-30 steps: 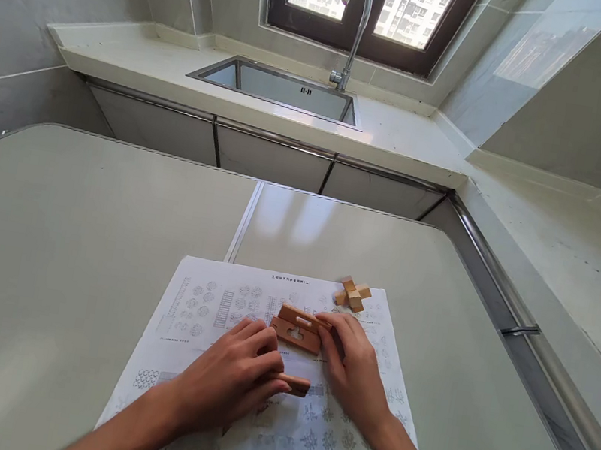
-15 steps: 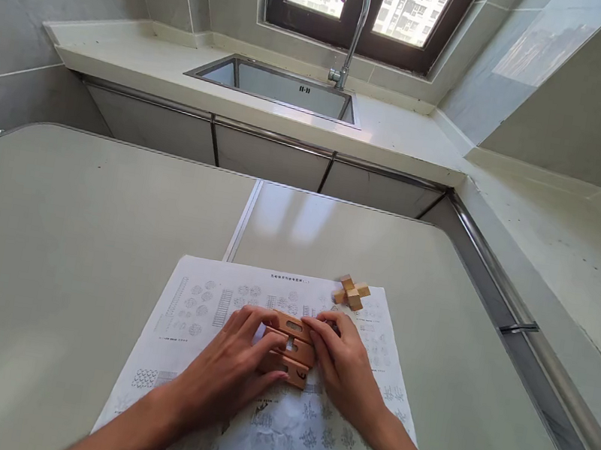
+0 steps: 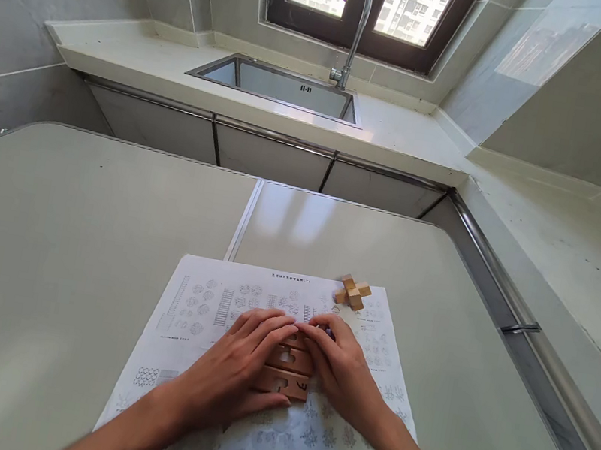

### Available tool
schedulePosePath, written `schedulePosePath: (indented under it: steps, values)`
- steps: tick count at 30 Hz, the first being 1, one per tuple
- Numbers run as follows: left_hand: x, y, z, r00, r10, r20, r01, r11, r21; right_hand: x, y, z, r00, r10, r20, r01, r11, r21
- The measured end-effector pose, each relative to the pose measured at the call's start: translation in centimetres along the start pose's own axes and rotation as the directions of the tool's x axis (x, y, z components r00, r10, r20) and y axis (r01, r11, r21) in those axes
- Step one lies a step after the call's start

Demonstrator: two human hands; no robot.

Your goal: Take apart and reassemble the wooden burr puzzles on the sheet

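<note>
Three slotted wooden puzzle pieces (image 3: 284, 382) lie side by side on a printed paper sheet (image 3: 163, 333); the nearest bears a dark mark. My left hand (image 3: 237, 356) is closed around their left side, thumb along the near edge and fingers over the far piece, hiding their left ends. At the right ends, my right hand (image 3: 338, 364) is closed, its bent fingers pressed to the far piece and meeting the left fingertips. The far piece is mostly covered by fingers. Just beyond my right hand sits an assembled wooden cross-shaped puzzle (image 3: 352, 292) on the sheet's edge.
The sheet rests on a pale table (image 3: 75, 242) with a seam (image 3: 244, 220) across it. Beyond stands a counter with a sink (image 3: 276, 88) and a tap (image 3: 357, 32) below a window. Another counter (image 3: 572, 238) with a metal rail runs along the right.
My left fingers have moved from over the middle of the pieces to their far edge, and the hands now meet there. The pieces have shifted slightly closer to me and turned more level.
</note>
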State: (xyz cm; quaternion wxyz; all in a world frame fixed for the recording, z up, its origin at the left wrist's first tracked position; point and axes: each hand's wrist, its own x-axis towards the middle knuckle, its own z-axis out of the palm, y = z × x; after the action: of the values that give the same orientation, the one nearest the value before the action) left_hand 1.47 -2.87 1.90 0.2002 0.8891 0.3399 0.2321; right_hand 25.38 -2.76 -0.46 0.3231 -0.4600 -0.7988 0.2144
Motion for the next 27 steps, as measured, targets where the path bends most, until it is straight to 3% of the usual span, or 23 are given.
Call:
schedulePosePath:
  steps: [6,11,20,27]
  values:
    - [0.0,-0.1,0.1,0.997,-0.065,-0.052,0.066,0.997,0.026,-0.2,-0.1,0.0,0.999,0.037,-0.016,-0.036,0.997,0.073]
    - [-0.2,-1.4,-0.1,0.963,-0.2,-0.181,0.229,0.961,0.156,-0.3,-0.1,0.1,0.994,0.103,-0.047,-0.099,0.991,0.088]
    - [-0.3,-3.9,-1.1,0.855,-0.376,-0.357,0.51,0.729,0.455,-0.3,-0.2,0.1,0.996,0.085,-0.04,-0.081,0.993,0.085]
    - [-0.5,-5.2,-1.7,0.796,-0.417,-0.438,0.6,0.639,0.482,-0.4,-0.2,0.1,0.996,0.084,-0.037,-0.081,0.994,0.069]
